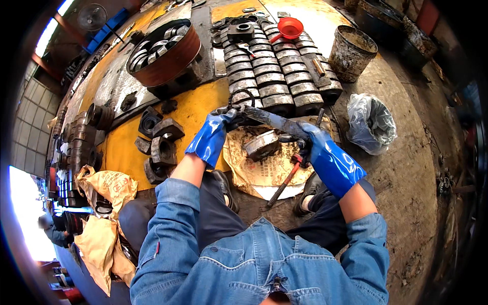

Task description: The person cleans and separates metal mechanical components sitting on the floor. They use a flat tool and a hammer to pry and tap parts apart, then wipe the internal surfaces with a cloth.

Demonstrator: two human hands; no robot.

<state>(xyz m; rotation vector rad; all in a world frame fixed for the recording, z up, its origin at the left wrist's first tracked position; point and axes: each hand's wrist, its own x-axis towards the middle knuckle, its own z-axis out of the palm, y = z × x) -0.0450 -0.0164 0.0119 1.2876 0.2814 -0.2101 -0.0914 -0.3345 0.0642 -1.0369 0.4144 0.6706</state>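
My left hand [222, 126], in a blue glove with blackened fingers, is closed on one end of a long flat grey strip [272, 120]. At its other end my right hand [314, 143], gloved alike, has its fingers closed around it. The strip spans the gap between both hands, smeared dark; its material is unclear. A thin black ring [244, 93] shows just above my left fingers; whether I hold it, I cannot tell. Beneath the strip, a metal block [262, 146] rests on a stained paper sack [239, 161]. A red-and-black hand tool [285, 184] lies between my feet, below my right hand.
Rows of stacked metal rings [270, 76] stand ahead, with a red plastic scoop [290, 28] on top. A grimy bucket [352, 53] and a plastic-lined bin [371, 124] are at right. Holed blocks [163, 151], a drum of rings [170, 58] and paper bags [104, 239] are left.
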